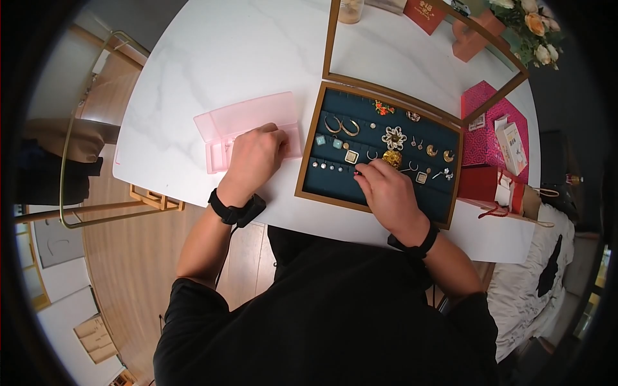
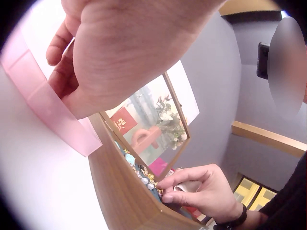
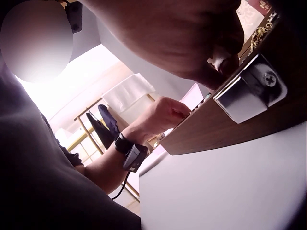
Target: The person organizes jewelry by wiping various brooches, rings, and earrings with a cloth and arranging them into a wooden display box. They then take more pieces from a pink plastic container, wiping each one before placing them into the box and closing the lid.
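Observation:
A pink plastic case (image 1: pixel 248 112) lies with its lid raised on the white table. The left hand (image 1: pixel 256 157) is over its right part, fingers curled down into it; in the left wrist view the case (image 2: pixel 45 103) is beside the fingers, and what they touch is hidden. Right of the case, a wooden jewelry box (image 1: pixel 376 207) with dark green lining holds earrings in rows. Over its front rows, the right hand (image 1: pixel 394 199) pinches a tiny red item (image 1: pixel 357 172) between thumb and forefinger, near a square earring (image 1: pixel 351 156) and a row of small studs (image 1: pixel 323 166).
The jewelry box's glass lid frame (image 1: pixel 327 45) stands raised at the back. To the right are a pink patterned bag (image 1: pixel 476 103), a small white box (image 1: pixel 512 145) and a red gift bag (image 1: pixel 479 183). Flowers (image 1: pixel 534 26) stand at the back right.

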`<move>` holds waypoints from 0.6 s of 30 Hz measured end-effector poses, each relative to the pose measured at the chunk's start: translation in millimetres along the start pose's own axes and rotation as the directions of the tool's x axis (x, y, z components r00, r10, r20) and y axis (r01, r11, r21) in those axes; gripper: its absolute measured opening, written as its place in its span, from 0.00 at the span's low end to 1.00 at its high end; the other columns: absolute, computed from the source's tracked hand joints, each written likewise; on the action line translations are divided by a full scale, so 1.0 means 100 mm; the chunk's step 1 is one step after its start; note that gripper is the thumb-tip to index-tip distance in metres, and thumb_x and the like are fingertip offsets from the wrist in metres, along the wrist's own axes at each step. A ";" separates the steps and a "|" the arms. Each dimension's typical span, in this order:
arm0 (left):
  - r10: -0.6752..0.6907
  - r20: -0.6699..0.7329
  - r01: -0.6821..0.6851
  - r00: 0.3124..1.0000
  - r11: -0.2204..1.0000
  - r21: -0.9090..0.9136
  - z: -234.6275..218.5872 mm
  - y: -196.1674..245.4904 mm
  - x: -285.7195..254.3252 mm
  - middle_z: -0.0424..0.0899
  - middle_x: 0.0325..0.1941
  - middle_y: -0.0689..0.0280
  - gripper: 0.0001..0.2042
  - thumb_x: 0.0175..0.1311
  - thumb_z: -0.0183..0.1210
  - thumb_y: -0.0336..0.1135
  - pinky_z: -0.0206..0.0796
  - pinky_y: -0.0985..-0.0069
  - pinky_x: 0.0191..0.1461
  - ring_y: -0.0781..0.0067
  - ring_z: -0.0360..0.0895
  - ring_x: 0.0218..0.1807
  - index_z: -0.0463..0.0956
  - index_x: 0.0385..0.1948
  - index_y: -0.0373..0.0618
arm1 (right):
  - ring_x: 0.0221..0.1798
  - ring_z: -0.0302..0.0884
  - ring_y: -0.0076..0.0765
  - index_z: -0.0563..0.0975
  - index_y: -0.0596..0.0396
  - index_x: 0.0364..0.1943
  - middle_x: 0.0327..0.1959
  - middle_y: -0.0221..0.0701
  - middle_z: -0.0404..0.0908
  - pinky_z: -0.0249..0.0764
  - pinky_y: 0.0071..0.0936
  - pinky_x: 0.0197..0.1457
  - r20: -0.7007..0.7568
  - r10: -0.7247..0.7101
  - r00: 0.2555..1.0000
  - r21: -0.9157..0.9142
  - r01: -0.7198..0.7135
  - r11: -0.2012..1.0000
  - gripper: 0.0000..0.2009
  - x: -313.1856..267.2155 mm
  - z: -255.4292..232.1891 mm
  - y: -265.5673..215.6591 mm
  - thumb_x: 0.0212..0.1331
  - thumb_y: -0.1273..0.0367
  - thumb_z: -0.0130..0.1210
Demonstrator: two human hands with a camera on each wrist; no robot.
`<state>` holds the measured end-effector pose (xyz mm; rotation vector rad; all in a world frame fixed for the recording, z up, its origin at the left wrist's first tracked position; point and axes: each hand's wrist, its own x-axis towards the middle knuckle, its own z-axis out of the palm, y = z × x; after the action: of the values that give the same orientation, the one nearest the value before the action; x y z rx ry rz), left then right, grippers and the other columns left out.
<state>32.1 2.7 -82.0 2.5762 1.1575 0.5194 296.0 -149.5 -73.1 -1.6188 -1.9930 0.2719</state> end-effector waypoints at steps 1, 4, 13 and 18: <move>-0.001 0.005 0.001 1.000 1.000 0.004 0.00 0.00 0.00 0.87 0.35 0.58 0.03 0.62 0.66 0.27 0.80 0.58 0.41 0.50 0.87 0.37 0.88 0.32 0.41 | 0.39 0.86 0.44 0.85 0.60 0.46 0.37 0.35 0.80 0.84 0.39 0.42 0.005 0.006 1.000 0.003 -0.006 1.000 0.07 0.00 0.00 0.00 0.68 0.72 0.68; -0.001 -0.046 0.001 0.999 1.000 -0.007 -0.04 0.01 0.00 0.88 0.36 0.59 0.03 0.61 0.67 0.26 0.80 0.60 0.42 0.51 0.87 0.38 0.89 0.33 0.41 | 0.39 0.86 0.45 0.85 0.60 0.45 0.37 0.35 0.81 0.84 0.39 0.42 0.002 0.017 1.000 0.019 -0.017 1.000 0.07 0.00 -0.04 -0.02 0.68 0.72 0.67; 0.014 -0.095 -0.013 0.995 1.000 0.009 -0.13 0.01 -0.03 0.91 0.39 0.62 0.05 0.62 0.68 0.23 0.79 0.67 0.38 0.60 0.88 0.32 0.90 0.37 0.42 | 0.37 0.85 0.44 0.83 0.57 0.38 0.36 0.35 0.79 0.83 0.39 0.40 -0.002 -0.035 0.999 0.034 0.035 0.999 0.04 0.03 -0.01 0.03 0.67 0.73 0.68; 0.026 -0.109 -0.022 0.994 0.999 0.030 -0.17 0.04 -0.05 0.91 0.38 0.63 0.05 0.61 0.68 0.23 0.79 0.67 0.37 0.61 0.88 0.32 0.90 0.36 0.43 | 0.37 0.85 0.43 0.83 0.56 0.36 0.36 0.34 0.78 0.83 0.39 0.40 0.009 -0.041 0.999 0.009 0.041 0.999 0.04 0.04 0.01 0.04 0.67 0.73 0.68</move>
<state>24.8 -2.1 -65.9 2.6183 1.1782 0.6611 298.1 -144.9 -74.7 -1.5724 -2.0263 0.2726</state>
